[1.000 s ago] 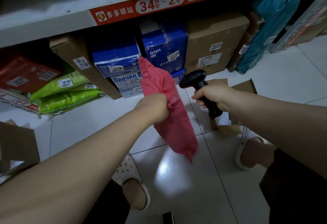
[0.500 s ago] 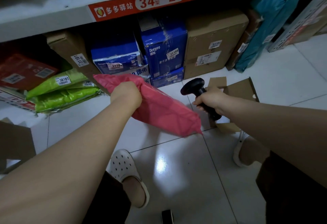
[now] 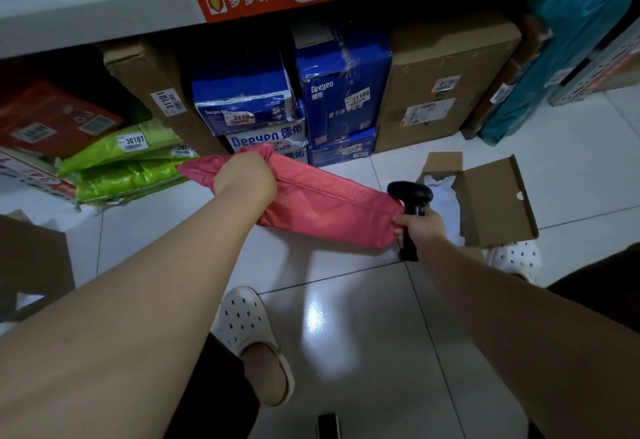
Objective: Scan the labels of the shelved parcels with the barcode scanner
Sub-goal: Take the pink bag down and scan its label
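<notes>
Under the shelf edge at far left, green parcels [image 3: 117, 161] stacked on the floor, labels facing out; next along, a brown carton [image 3: 156, 92], then blue boxes [image 3: 341, 92] and a larger brown box [image 3: 446, 88]; in front, left hand [image 3: 244, 178] clenched round the bunched end of a pink parcel [image 3: 322, 203], held level above the floor tiles [image 3: 346, 334]; at its right end, right hand [image 3: 420, 227] wrapped round the black barcode scanner [image 3: 410, 196], thumb touching the pink corner; beside it, an open cardboard box [image 3: 495, 203]; further right, a teal parcel [image 3: 561, 57] leaning.
</notes>
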The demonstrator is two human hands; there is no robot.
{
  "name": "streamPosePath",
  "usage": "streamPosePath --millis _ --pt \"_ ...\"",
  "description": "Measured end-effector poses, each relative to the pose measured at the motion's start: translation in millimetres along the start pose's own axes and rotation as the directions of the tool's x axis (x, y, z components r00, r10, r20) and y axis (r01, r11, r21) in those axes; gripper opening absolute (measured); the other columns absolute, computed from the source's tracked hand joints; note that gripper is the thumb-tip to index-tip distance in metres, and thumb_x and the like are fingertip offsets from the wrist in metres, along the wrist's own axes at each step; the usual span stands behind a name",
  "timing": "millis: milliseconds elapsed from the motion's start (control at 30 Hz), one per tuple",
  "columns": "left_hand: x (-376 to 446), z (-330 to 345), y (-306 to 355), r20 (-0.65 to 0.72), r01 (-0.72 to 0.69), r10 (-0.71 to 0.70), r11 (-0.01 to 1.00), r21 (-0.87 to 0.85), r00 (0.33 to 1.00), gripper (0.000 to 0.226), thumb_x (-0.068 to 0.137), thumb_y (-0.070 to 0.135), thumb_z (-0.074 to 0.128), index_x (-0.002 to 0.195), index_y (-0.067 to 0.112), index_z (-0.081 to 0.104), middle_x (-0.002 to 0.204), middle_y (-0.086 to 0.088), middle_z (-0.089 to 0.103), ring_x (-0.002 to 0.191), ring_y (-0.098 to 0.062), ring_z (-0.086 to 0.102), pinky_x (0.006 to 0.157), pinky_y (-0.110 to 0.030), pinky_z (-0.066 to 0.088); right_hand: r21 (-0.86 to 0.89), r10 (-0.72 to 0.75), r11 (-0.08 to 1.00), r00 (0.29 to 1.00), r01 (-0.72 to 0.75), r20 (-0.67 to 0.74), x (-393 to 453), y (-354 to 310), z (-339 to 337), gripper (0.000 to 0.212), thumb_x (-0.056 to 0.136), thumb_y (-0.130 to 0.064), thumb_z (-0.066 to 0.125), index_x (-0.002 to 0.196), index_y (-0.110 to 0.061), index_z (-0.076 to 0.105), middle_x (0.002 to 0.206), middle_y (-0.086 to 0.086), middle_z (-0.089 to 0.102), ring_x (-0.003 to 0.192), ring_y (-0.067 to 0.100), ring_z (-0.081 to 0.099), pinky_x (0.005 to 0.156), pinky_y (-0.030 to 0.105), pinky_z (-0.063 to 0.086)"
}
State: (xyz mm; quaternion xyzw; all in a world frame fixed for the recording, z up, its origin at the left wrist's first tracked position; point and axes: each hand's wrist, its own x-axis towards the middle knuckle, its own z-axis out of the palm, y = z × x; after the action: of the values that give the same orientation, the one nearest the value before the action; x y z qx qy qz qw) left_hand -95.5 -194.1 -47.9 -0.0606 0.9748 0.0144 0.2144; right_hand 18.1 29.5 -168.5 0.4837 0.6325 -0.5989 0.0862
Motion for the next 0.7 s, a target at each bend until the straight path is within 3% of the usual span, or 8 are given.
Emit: streamPosePath --millis 100,200,300,367,467,633,700 --pt "2 -1 1 0.022 -0.012 0.011 1.000 0.023 1.000 0.065 0.092 0.001 0.048 0.150 0.021 0.027 0.149 -0.019 0.038 0.131 -0.038 0.043 0.102 -0.047 0.043 -0.015 -0.019 1.000 1.000 0.019 -0.019 8 1 5 0.013 0.081 0.004 0.065 0.087 -0.004 0.057 0.065 0.010 0.059 0.055 0.019 0.056 0.065 0.036 0.052" --pt "7 1 1 0.062 0.017 -0.017 1.000 0.003 0.998 0.071 0.092 0.001 0.048 0.152 0.026 0.020 0.152 -0.019 0.032 0.134 -0.038 0.040 0.102 -0.046 0.041 -0.073 -0.029 0.997 0.999 0.026 -0.032 11 -3 10 0.018 0.081 0.006 0.062 0.077 -0.008 0.051 0.060 0.010 0.056 0.051 0.019 0.053 0.057 0.033 0.048" --pt "19 4 0 0.119 0.023 -0.025 1.000 0.016 0.993 0.067 0.093 0.001 0.046 0.151 0.022 0.023 0.153 -0.020 0.029 0.135 -0.039 0.039 0.105 -0.047 0.040 -0.130 -0.058 0.990 0.998 0.054 -0.030 12 -3 8 0.023 0.081 0.007 0.060 0.074 -0.011 0.047 0.059 0.010 0.053 0.050 0.018 0.051 0.054 0.031 0.045" --pt "23 6 2 0.161 0.005 -0.007 1.000 0.014 0.987 0.066 0.093 0.000 0.045 0.151 0.022 0.023 0.153 -0.020 0.028 0.135 -0.038 0.039 0.106 -0.046 0.040 -0.143 -0.069 0.988 0.997 0.062 -0.045 11 -3 2 0.015 0.079 0.007 0.060 0.083 -0.005 0.053 0.059 0.010 0.054 0.050 0.018 0.051 0.052 0.029 0.045" --pt "22 17 5 0.175 0.020 -0.026 0.999 0.036 0.984 0.053 0.092 -0.002 0.046 0.144 0.003 0.036 0.145 -0.022 0.042 0.127 -0.037 0.048 0.101 -0.044 0.045 -0.127 -0.072 0.990 0.995 0.063 -0.065 9 -6 -10 0.018 0.078 0.005 0.060 0.094 -0.003 0.057 0.059 0.010 0.054 0.049 0.019 0.050 0.049 0.026 0.043" --pt "17 31 0 0.227 -0.006 0.017 0.999 -0.049 0.974 0.046 0.092 0.002 0.046 0.138 -0.001 0.043 0.138 -0.021 0.050 0.124 -0.036 0.053 0.101 -0.041 0.045 -0.076 -0.086 0.994 0.995 0.082 -0.041 4 -10 -26 0.013 0.078 0.004 0.059 0.085 -0.007 0.058 0.057 0.009 0.055 0.050 0.019 0.051 0.054 0.029 0.044" --pt "15 34 0 0.255 -0.037 0.059 0.995 -0.092 0.965 0.047 0.089 0.003 0.049 0.136 0.000 0.047 0.131 -0.022 0.055 0.114 -0.038 0.059 0.093 -0.041 0.050 -0.054 -0.111 0.993 0.994 0.109 -0.023 -1 -14 -25 0.012 0.079 0.005 0.058 0.082 -0.007 0.057 0.057 0.009 0.054 0.049 0.019 0.050 0.053 0.029 0.044"
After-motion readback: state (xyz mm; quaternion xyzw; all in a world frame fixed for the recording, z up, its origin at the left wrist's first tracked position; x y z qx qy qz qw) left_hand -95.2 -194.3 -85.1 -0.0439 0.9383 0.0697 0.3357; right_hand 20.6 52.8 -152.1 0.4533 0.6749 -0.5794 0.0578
